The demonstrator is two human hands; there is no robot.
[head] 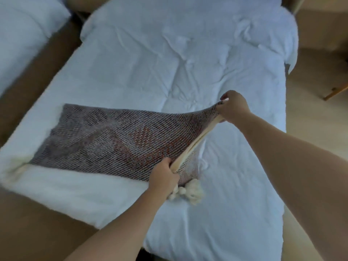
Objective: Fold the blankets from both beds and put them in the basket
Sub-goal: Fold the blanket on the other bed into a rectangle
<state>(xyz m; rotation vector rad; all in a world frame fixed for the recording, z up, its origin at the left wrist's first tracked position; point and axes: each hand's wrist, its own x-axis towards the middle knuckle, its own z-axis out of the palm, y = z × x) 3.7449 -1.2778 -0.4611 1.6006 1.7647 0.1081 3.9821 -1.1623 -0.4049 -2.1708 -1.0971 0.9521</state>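
Head view | our left hand and right hand each pinch the blanket edge | blanket stretches leftward from both hands across the bed

The grey-brown open-weave knitted blanket, with rust-red patches and a cream border, lies across the near part of the white-covered bed. Its left part rests flat on the bedding. Its right edge is lifted and stretched taut between the left hand and the right hand, both gripping it. At the near corner a bunch of cream tassels rests on the bed.
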